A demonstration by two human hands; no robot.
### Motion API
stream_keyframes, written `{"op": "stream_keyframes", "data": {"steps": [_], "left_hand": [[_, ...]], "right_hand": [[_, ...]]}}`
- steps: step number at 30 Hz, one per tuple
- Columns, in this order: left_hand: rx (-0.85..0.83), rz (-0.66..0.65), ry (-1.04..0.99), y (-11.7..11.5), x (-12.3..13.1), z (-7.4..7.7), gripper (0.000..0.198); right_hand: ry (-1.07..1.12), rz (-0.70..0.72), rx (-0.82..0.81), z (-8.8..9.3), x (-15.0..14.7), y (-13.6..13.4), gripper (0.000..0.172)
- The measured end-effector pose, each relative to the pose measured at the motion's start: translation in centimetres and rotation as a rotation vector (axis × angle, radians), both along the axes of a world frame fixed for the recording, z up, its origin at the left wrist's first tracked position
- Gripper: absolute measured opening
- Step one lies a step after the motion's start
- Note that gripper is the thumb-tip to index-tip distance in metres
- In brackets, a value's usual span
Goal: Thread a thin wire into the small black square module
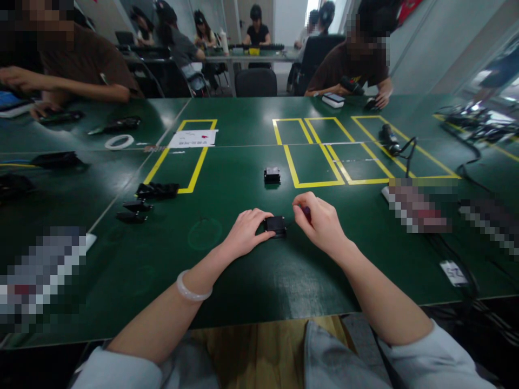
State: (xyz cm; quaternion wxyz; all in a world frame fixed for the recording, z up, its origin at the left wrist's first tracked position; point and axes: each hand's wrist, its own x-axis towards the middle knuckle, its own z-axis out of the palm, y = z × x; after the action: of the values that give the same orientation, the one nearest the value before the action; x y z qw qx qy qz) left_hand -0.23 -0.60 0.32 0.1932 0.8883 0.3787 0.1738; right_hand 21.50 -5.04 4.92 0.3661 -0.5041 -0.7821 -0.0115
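Note:
My left hand point(248, 229) grips a small black rectangular block point(275, 225) against the green table, thumb on the near side and fingers on the far side. Just right of the block, my right hand point(318, 219) is closed around the dark reddish handle of a small screwdriver point(307, 213). A thin dark shaft seems to point from it toward the block's right side; its tip is too small to make out. Beyond my hands stands another black block point(272, 175) of similar size. Several more black pieces point(157, 190) lie to the left.
Yellow tape outlines point(319, 185) mark the green table point(243, 292). A white paper point(193, 139) and a tape roll point(119, 142) lie at the left. Cables and a black device point(390, 139) are at the right. Two people sit across, with others at a table behind.

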Motion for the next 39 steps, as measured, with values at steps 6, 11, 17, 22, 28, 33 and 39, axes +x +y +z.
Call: {"op": "stream_keyframes", "data": {"steps": [6,11,17,22,28,33,39], "left_hand": [[-0.008,-0.002,-0.009,-0.1,0.0,0.0,0.035],[-0.01,-0.001,-0.001,-0.1,0.0,0.0,0.035],[0.0,-0.005,-0.004,0.1,-0.1,-0.3,0.035],[-0.002,-0.003,-0.013,0.0,-0.1,-0.3,0.035],[-0.005,-0.004,-0.004,-0.1,-0.1,-0.1,0.035],[-0.005,-0.005,-0.013,-0.1,-0.1,0.0,0.034],[-0.003,-0.004,-0.007,-0.1,0.0,0.1,0.035]], "right_hand": [[0.066,-0.007,0.004,-0.1,0.0,0.0,0.012],[0.07,-0.015,0.013,-0.2,0.1,0.1,0.013],[0.103,-0.019,0.012,-0.2,0.2,0.0,0.013],[0.157,-0.052,0.031,-0.4,0.3,0.1,0.014],[0.16,-0.11,0.009,-1.0,0.5,1.0,0.016],[0.152,-0.118,-0.014,-1.3,0.4,1.3,0.018],[0.14,-0.12,-0.026,-1.4,0.5,1.4,0.018]]}}
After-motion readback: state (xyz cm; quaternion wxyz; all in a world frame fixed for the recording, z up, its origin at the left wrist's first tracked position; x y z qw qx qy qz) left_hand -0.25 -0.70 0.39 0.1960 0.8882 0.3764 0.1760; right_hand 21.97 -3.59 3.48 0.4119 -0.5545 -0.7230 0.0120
